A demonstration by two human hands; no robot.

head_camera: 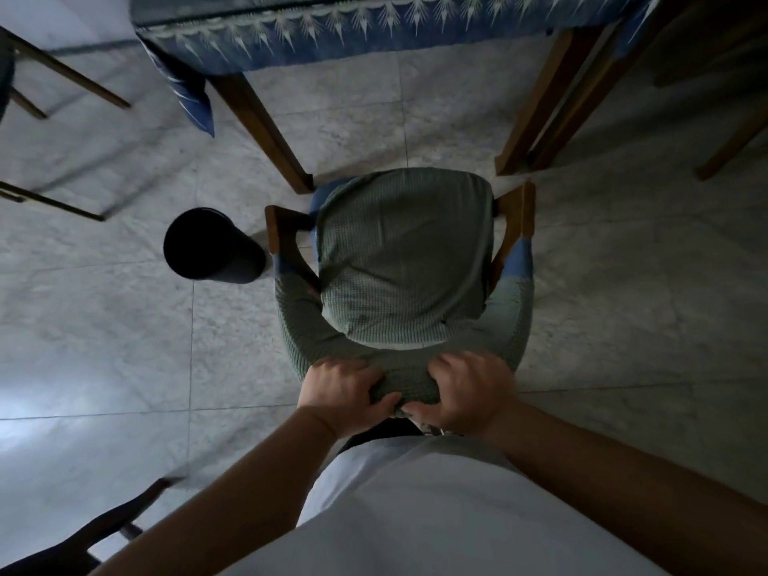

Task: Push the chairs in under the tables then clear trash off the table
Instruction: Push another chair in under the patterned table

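White shirt (436,513) of the person fills the bottom of the view, w/ both bare forearms reaching fwd & down from it. Left hand (343,392) grips the top of the chair back, fingers (353,370) curled over the green knit cover, thumb underneath pinching the fabric. Right hand (465,394) grips the same top edge just beside it, fingers curled over the cover too; the two hands nearly touch at the thumbs. The chair (407,264) stands directly in front of the person, seen from above: wooden arms on both sides, seat & back wrapped in green waffle-knit cloth, bits of blue padding showing at the armrests. Its front edge sits at the table legs, between them, so the seat is only just at the edge of the surface (374,31), not under it. The surface carries a blue tablecloth w/ a white fringe pattern, hanging down at the left corner; what lies on top is out of view. Left of the chair, near its arm but apart from it, a dark cylindrical bin (214,245) stands upright on the pale marble-tile floor (124,334); interior is black, contents can't be made out. Other chair legs (62,72) show at far left, blurred, & more wooden legs at right.
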